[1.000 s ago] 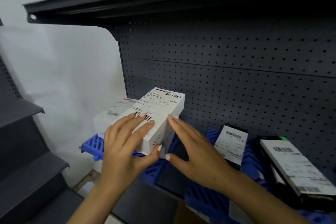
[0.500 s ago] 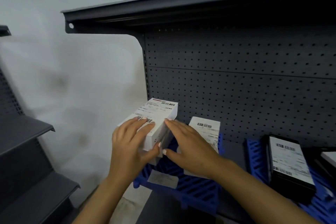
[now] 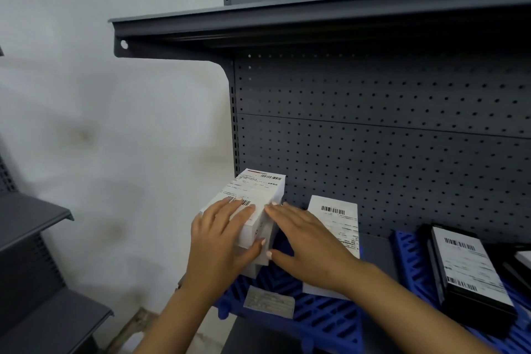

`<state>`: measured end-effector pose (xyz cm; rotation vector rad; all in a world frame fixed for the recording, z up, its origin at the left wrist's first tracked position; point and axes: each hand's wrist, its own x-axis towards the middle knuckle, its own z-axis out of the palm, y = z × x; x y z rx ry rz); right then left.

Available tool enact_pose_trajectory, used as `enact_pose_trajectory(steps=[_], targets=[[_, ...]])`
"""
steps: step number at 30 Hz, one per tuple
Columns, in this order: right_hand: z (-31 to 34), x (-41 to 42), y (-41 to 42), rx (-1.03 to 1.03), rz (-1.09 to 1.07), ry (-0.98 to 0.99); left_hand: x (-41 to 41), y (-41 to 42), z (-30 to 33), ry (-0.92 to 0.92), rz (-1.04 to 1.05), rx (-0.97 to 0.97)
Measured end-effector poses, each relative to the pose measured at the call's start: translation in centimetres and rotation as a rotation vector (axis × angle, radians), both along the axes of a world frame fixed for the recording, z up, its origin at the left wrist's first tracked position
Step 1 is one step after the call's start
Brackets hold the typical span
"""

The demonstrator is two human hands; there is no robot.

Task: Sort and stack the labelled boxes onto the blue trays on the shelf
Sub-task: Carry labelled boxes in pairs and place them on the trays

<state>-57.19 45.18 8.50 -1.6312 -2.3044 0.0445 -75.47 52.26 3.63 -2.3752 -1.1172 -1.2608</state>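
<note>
A white labelled box [image 3: 258, 190] lies on top of another white box at the left end of a blue tray [image 3: 321, 316]. My left hand [image 3: 221, 241] rests flat on its top, fingers straight and thumb against its near end. My right hand [image 3: 304, 241] presses its straight fingers against the box's right side. A second white labelled box [image 3: 336, 218] lies just right of them on the same tray, partly hidden by my right wrist. A black labelled box [image 3: 471, 267] lies on another blue tray [image 3: 408, 256] at the right.
The trays sit on a dark grey shelf with a pegboard back [image 3: 373, 123]; another shelf [image 3: 287, 20] hangs above. A small paper label [image 3: 268, 300] is stuck on the left tray's front. Grey shelves [image 3: 34, 218] stand at the far left by a pale wall.
The view has shifted so the shelf sits further right. Both hands stay on the white box, which has settled flatter on the stack at the tray's left end.
</note>
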Motion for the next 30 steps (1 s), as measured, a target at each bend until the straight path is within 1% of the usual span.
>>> enact_pose_trajectory(steps=[5,7,9,11,18,25,30], targets=[[0.2,0.3,-0.9,0.014,-0.002,-0.004,-0.5,-0.4,0.6,0.067,0.012,-0.026],[0.6,0.6,-1.6,0.02,-0.016,-0.003,-0.8,-1.0,1.1,0.095,0.047,-0.027],[0.9,1.3,-2.5,0.046,-0.038,0.009,-1.1,-1.7,1.9,0.121,0.077,-0.021],[1.2,2.2,-3.8,0.064,-0.069,0.021,-1.0,-2.5,3.2,0.121,0.059,-0.006],[2.4,6.7,-10.3,0.176,-0.174,0.019,3.8,-7.5,7.1,0.065,-0.171,0.11],[2.3,12.5,-20.0,0.23,-0.333,0.034,12.4,-14.0,7.1,0.06,-0.407,0.097],[1.7,17.2,-28.6,0.228,-0.475,0.014,18.8,-20.0,6.3,0.095,-0.515,0.07]])
